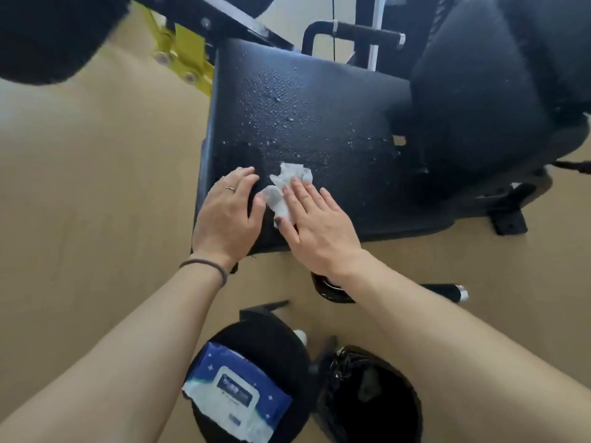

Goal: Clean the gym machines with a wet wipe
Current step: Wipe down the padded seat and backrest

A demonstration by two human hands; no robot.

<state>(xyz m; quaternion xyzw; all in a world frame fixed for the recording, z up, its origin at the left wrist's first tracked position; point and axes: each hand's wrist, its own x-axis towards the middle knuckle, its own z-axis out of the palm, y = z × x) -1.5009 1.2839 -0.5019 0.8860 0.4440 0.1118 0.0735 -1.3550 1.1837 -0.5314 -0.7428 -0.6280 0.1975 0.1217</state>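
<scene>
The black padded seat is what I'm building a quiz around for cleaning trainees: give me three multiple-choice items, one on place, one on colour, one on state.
1. Where does the crumpled white wet wipe lie?
A. on the black padded seat
B. in the black bin
C. on the floor

2. What colour is the wipe pack?
A. red
B. blue and white
C. green

3. How is the right hand?
A. in a fist
B. off the seat
C. flat, pressing the wipe

Answers: A, the wipe lies on the seat; B, blue wrapper, white label; C, straight fingers cover the wipe.
</scene>
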